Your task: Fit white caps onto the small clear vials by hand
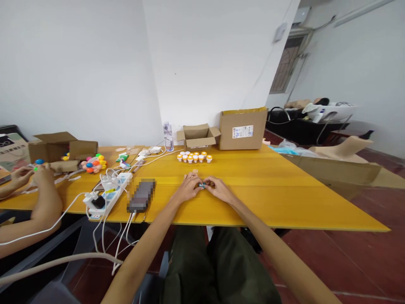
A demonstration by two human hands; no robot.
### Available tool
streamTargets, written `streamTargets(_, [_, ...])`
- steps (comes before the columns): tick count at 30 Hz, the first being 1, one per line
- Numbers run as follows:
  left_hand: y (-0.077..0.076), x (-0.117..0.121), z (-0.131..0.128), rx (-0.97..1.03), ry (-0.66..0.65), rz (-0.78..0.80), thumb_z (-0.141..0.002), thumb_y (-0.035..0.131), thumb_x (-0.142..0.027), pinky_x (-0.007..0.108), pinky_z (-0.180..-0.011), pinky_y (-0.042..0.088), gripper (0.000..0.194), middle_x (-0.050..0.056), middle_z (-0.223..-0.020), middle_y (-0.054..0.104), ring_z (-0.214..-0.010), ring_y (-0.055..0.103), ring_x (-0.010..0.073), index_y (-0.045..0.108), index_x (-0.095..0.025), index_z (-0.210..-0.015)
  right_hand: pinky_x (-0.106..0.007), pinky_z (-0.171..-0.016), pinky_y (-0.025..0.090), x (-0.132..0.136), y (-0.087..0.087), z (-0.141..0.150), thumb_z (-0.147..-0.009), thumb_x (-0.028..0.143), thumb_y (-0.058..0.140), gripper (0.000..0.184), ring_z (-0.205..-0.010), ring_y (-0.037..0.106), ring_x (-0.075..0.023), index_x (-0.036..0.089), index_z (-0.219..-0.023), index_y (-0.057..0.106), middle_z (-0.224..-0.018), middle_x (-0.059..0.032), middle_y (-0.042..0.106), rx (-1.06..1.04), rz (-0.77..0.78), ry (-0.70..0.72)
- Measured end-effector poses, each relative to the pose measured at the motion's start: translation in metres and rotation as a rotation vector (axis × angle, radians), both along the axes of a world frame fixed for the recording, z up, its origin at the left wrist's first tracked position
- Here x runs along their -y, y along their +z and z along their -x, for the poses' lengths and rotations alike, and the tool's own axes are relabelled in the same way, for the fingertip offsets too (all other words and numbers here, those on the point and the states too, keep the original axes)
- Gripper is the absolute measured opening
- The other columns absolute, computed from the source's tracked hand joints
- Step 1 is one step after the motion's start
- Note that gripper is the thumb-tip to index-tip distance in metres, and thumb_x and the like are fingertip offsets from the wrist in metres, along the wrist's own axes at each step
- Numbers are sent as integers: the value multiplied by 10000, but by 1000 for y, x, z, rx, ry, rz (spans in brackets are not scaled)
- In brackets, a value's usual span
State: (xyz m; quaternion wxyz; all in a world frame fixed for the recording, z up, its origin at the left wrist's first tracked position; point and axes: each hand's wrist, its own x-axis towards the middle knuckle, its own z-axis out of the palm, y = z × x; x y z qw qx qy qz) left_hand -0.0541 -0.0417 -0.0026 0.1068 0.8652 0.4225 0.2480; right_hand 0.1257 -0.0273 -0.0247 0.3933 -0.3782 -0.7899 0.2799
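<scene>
From the head cam: my left hand [190, 187] and right hand [219, 190] meet over the counter [284, 200], fingers of both pinched on a small blue bit [201, 185] right between them. Can't tell what it is, since my fingertips cover most of it. Just past my left knuckles there's a thin tan disc [195, 171].

Behind that, a bunch of white-and-orange caps [195, 158] sits smack between me and the open box [202, 142] by the wall, so they're in the way of a straight reach. Big box [243, 131] stands to the right of it, bottle [168, 137] to the left.

My left side is a mess: phone [141, 195], then a power strip [114, 195] loaded with plugs, white cables [85, 255] trailing below the counter. Farther left, a pile of coloured balls [94, 164], another box [52, 147], and a neighbour's hands [44, 174] near a blue ball [39, 161].
</scene>
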Motion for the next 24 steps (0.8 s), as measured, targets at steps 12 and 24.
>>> streamTargets(12, [4,2,-1,-14,29,-33,-850,566,-263,407,-919,330,91,46,-993,653,-1048,473,246,632,-237,-907,-304,-731,496,2,2,2,-762,207,545,80,-773,618,-168,193,-798,615,-817,-31,674,-11,0,-7])
streamTargets(24, [2,0,0,-6,15,-45,-841,578,-250,411,-925,332,69,41,-970,652,-1041,476,244,627,-230,-885,-297,-712,497,2,0,1,-740,176,550,88,-750,613,-169,208,-779,621,-796,-21,667,-39,-30,-4])
